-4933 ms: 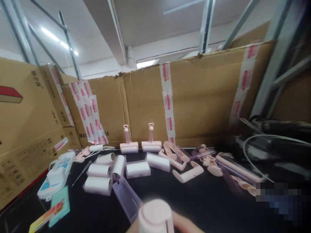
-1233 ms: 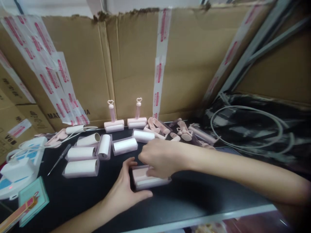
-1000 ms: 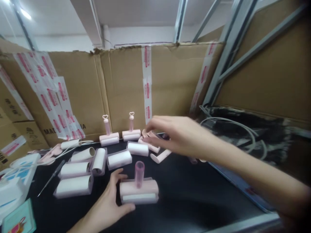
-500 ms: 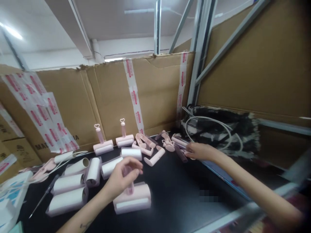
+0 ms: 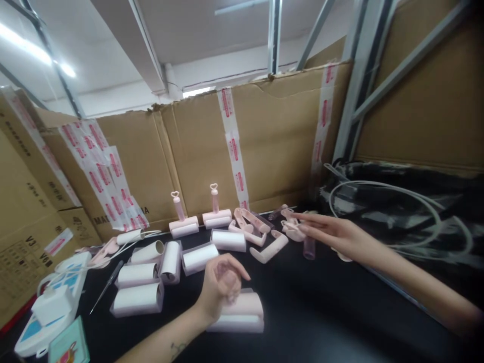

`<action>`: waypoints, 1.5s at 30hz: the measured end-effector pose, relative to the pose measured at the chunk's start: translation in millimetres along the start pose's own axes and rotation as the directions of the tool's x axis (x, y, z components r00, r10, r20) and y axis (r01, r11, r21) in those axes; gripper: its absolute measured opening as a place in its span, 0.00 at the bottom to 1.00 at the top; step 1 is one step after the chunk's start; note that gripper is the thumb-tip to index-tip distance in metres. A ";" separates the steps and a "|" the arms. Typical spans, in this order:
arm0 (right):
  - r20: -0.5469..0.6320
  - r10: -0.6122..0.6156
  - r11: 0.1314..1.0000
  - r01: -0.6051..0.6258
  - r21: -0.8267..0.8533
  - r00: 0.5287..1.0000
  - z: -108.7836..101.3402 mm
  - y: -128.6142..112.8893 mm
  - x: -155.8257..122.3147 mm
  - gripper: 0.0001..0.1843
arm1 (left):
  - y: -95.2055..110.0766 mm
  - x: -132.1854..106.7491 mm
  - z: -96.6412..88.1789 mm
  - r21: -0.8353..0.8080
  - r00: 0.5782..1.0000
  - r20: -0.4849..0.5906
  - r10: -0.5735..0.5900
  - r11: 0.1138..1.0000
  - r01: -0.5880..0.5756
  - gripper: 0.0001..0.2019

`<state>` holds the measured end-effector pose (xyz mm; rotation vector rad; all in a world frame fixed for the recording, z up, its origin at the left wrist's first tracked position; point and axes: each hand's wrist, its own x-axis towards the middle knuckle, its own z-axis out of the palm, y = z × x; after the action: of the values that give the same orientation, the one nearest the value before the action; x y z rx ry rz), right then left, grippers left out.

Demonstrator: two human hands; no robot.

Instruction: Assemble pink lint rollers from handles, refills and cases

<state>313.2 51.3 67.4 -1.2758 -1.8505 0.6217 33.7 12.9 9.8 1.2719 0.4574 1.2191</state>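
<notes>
A pink lint roller (image 5: 242, 306) stands on the black tabletop, its wide head with a white strip facing me. My left hand (image 5: 223, 282) is curled round its translucent handle, which the fingers mostly hide. Farther back on the right, my right hand (image 5: 333, 232) reaches over a cluster of pink heart-loop pieces (image 5: 290, 228), fingers stretched out. Whether its fingertips touch them I cannot tell. Below those fingers lies a dark translucent tube (image 5: 309, 249). Pink L-shaped handle parts (image 5: 270, 248) lie to the left of that cluster.
Two upright lint rollers (image 5: 183, 225) stand against the cardboard wall (image 5: 196, 151). Several white paper rolls in clear covers (image 5: 138, 297) lie left of my left hand, beside a screwdriver (image 5: 108, 285) and a power strip (image 5: 53, 307). A white cable (image 5: 408, 186) loops over a black bag at right.
My right hand has moved left, from a dark tube to the heart-loop pieces, and its fingers have straightened. My left hand stays at the lint roller's handle. The view has turned left.
</notes>
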 end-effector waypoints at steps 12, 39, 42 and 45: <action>0.313 -0.174 0.749 -0.081 0.657 0.934 116.1 -97.4 -0.5 0.24 | 6.6 8.0 -2.3 -0.118 0.985 -0.009 -0.172 0.978 0.170 0.39; 0.342 -0.432 0.867 0.280 0.412 0.834 123.2 -106.9 -2.0 0.19 | 19.0 0.3 8.5 0.040 0.954 -0.161 -0.252 0.964 0.262 0.18; 0.271 -0.497 0.838 0.375 0.397 0.824 124.7 -108.8 -4.9 0.15 | 17.4 -5.0 7.5 -0.033 0.958 -0.162 -0.236 0.972 0.234 0.15; 0.171 -0.546 0.797 0.446 0.407 0.820 130.4 -108.0 -9.0 0.13 | 13.6 -9.8 4.7 -0.083 0.963 -0.129 -0.235 0.971 0.226 0.15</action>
<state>149.5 7.5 71.6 -0.4358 -2.0782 0.8166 28.1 -0.2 20.0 1.0490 0.6419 1.1184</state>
